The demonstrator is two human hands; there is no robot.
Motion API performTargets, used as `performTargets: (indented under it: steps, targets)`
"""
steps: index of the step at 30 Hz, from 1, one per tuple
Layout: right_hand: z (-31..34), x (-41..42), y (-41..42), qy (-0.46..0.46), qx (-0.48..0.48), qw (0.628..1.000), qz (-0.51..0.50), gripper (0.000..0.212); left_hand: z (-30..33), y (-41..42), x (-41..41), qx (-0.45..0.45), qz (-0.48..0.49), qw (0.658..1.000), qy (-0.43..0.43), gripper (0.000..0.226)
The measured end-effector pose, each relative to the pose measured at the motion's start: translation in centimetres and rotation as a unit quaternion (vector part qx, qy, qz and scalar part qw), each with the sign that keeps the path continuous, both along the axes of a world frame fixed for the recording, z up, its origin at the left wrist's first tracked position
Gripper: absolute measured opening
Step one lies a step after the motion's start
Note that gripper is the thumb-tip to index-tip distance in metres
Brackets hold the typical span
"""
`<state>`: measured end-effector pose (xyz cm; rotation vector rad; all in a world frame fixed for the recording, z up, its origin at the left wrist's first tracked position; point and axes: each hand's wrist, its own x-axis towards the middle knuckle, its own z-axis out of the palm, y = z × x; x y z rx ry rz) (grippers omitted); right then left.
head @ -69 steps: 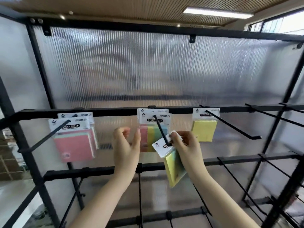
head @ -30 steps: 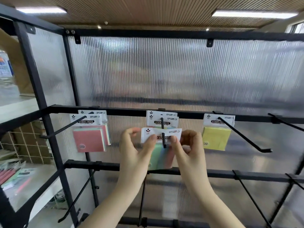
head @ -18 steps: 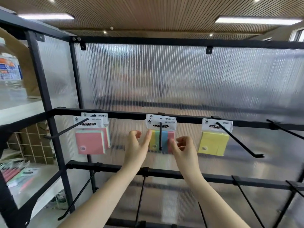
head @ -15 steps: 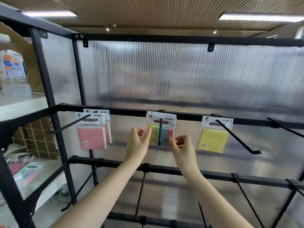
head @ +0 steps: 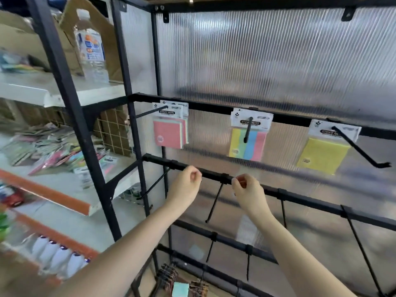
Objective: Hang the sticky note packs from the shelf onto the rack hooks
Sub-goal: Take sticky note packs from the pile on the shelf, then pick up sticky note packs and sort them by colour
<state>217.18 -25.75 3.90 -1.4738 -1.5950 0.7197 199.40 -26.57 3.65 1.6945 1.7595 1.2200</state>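
Note:
Three hooks on the black rack's upper bar (head: pixel 214 107) carry sticky note packs: pink packs (head: pixel 168 131) on the left, a striped yellow, green, blue and pink pack (head: pixel 248 142) in the middle, a yellow pack (head: pixel 323 154) on the right. My left hand (head: pixel 186 185) and my right hand (head: pixel 246 191) hover below the striped pack, in front of the second bar (head: pixel 300 197). Both hold nothing, with fingers loosely curled. A heap of more packs (head: pixel 53 155) lies on the white shelf to the left.
A water bottle (head: pixel 92 46) and a cardboard box (head: pixel 70 22) stand on the upper left shelf. White bottles (head: pixel 55 254) line the lowest shelf. Bare hooks (head: pixel 214 202) jut from the rack's lower bars. A ribbed translucent panel (head: pixel 267 61) backs the rack.
Both hands have let go of the striped pack, which now hangs on the middle hook, and have dropped below it. The view has swung left toward the shelf.

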Motion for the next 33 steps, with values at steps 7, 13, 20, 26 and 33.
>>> performTargets:
  steps: [7,13,20,26,33]
  targets:
    - [1.4,-7.1,-2.3,-0.081,0.079,0.991,0.069,0.013,0.4,-4.3,-5.4,0.007,0.003,0.996,0.094,0.013]
    - [2.1,-15.6,-4.3,-0.118,0.100,0.980,0.125,0.010,1.7,-7.3,-12.0,0.045,0.033,0.990,0.127,0.011]
    - [3.0,-26.1,-7.6,-0.133,0.131,0.968,0.169,0.015,2.5,-11.9,-22.2,0.020,0.026,0.990,0.138,0.008]
    - [1.8,-36.1,-10.3,-0.126,0.149,0.954,0.228,0.017,1.1,-15.8,-33.0,-0.023,0.065,0.987,0.144,0.012]
    - [-1.1,-46.7,-11.0,-0.188,0.090,0.933,0.292,0.019,-1.7,-19.8,-43.6,-0.101,0.128,0.977,0.137,0.011]
